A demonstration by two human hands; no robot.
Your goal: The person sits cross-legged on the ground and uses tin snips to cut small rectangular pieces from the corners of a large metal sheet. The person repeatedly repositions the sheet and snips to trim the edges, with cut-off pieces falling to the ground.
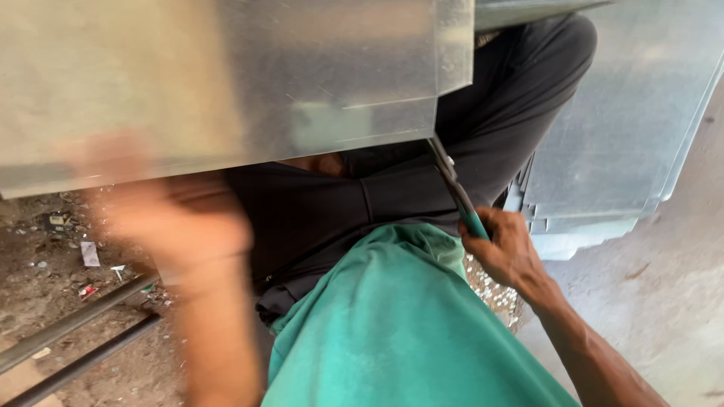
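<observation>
A large galvanised metal sheet (226, 83), folded at its edges, lies across my lap and fills the upper left. My right hand (504, 247) grips the green handles of tin snips (455, 188), whose blades meet the sheet's lower right corner. My left hand (162, 203) is blurred with motion, raised against the sheet's lower edge at left; whether it grips the sheet I cannot tell. I wear a green shirt and dark trousers.
A stack of similar metal sheets (626, 151) stands at the right. Two dark metal rods (75, 339) lie on the littered dirt ground at lower left. Small metal offcuts (494, 290) lie beside my right wrist. Concrete floor runs along the right.
</observation>
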